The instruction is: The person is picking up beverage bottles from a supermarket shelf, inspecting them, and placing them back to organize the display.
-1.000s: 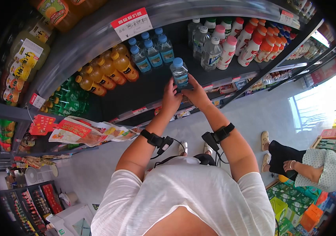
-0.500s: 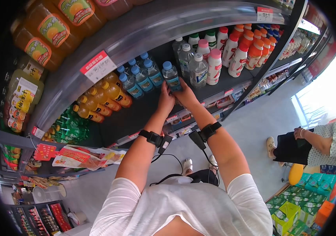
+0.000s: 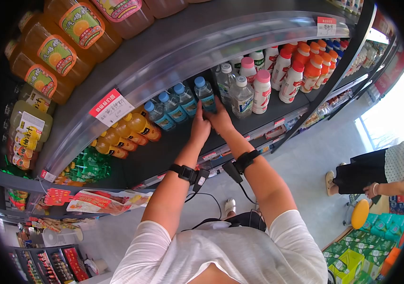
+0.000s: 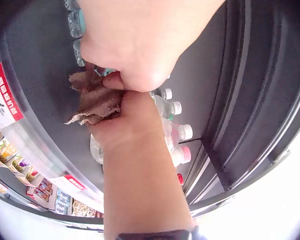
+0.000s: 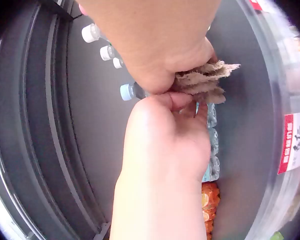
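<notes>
In the head view, a clear water bottle (image 3: pixel 204 93) with a blue cap and blue label stands on the dark shelf, at the right end of a row of matching bottles (image 3: pixel 173 109). My left hand (image 3: pixel 201 128) grips its lower part from the left. From the right, my right hand (image 3: pixel 222 119) is at the bottle's base. The right wrist view shows a crumpled grey-brown cloth (image 5: pixel 205 82) held in my right hand (image 5: pixel 160 40), with the left hand (image 5: pixel 165 135) against it. Between the hands the bottle's lower body is mostly hidden; its cap (image 5: pixel 126 92) shows.
Right of the bottle are clear bottles (image 3: pixel 241 98) and white bottles with pink caps (image 3: pixel 261 92). Orange drinks (image 3: pixel 140 125) stand to the left. A shelf edge with a price tag (image 3: pixel 112 108) overhangs the front. Another person (image 3: pixel 391 170) stands at the right.
Both hands have carried the bottle forward and left onto the shelf, beside the matching bottles. The head view has shifted, and the other person has moved.
</notes>
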`<state>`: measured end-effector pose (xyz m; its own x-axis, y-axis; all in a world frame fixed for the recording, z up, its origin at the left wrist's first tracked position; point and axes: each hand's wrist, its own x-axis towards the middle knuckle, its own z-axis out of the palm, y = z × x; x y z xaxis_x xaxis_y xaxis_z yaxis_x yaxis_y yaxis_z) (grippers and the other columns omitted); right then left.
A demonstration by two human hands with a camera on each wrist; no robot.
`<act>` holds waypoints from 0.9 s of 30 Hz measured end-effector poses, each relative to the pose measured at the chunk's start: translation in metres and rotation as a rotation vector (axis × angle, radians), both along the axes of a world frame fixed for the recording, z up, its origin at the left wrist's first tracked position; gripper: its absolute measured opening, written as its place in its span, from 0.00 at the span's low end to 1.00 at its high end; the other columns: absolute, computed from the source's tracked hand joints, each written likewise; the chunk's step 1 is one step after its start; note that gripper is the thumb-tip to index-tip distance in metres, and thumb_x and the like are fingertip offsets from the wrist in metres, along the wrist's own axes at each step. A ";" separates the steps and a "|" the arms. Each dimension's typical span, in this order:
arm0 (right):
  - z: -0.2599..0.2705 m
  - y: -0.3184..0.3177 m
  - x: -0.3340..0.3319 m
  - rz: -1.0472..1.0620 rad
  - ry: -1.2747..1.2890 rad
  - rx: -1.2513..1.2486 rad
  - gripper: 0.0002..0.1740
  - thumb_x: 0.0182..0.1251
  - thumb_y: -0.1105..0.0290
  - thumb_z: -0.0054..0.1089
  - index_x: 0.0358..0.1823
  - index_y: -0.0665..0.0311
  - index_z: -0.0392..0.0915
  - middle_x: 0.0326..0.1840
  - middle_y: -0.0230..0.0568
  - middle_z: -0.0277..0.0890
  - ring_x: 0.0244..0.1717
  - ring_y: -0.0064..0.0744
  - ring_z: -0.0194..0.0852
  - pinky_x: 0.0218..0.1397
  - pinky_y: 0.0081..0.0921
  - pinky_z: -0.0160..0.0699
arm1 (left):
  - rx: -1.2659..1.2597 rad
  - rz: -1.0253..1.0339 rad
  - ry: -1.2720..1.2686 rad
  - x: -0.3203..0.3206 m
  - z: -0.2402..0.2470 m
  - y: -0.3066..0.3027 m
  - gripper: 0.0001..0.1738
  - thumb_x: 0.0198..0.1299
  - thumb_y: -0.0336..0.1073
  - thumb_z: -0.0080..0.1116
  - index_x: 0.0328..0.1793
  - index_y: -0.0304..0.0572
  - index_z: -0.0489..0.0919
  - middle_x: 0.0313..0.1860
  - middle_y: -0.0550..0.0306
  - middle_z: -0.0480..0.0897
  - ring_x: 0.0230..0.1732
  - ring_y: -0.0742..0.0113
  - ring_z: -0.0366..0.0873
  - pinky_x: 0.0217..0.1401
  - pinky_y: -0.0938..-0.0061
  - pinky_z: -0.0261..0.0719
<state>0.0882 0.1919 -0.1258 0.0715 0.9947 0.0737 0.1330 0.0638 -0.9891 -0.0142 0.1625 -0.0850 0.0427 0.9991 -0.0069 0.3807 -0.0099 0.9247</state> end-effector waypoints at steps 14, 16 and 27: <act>0.020 0.034 0.009 0.150 0.108 -0.219 0.51 0.55 0.62 0.68 0.79 0.60 0.50 0.65 0.59 0.68 0.60 0.45 0.71 0.55 0.30 0.73 | -0.121 -0.032 -0.143 0.001 0.006 0.030 0.51 0.49 0.25 0.46 0.84 0.48 0.44 0.53 0.46 0.79 0.44 0.60 0.77 0.47 0.75 0.74; 0.048 0.022 0.017 0.220 0.190 -0.364 0.51 0.55 0.62 0.69 0.79 0.61 0.51 0.71 0.61 0.64 0.68 0.48 0.68 0.63 0.31 0.72 | -0.149 -0.025 -0.187 0.001 0.009 0.033 0.53 0.47 0.25 0.47 0.84 0.47 0.44 0.51 0.47 0.78 0.44 0.61 0.76 0.47 0.75 0.73; 0.019 0.050 0.006 0.220 0.013 -0.231 0.50 0.57 0.63 0.66 0.80 0.58 0.49 0.46 0.54 0.80 0.30 0.35 0.80 0.29 0.28 0.77 | -0.160 0.016 -0.314 0.008 0.029 0.033 0.56 0.42 0.22 0.47 0.84 0.47 0.43 0.60 0.49 0.72 0.52 0.61 0.70 0.57 0.75 0.68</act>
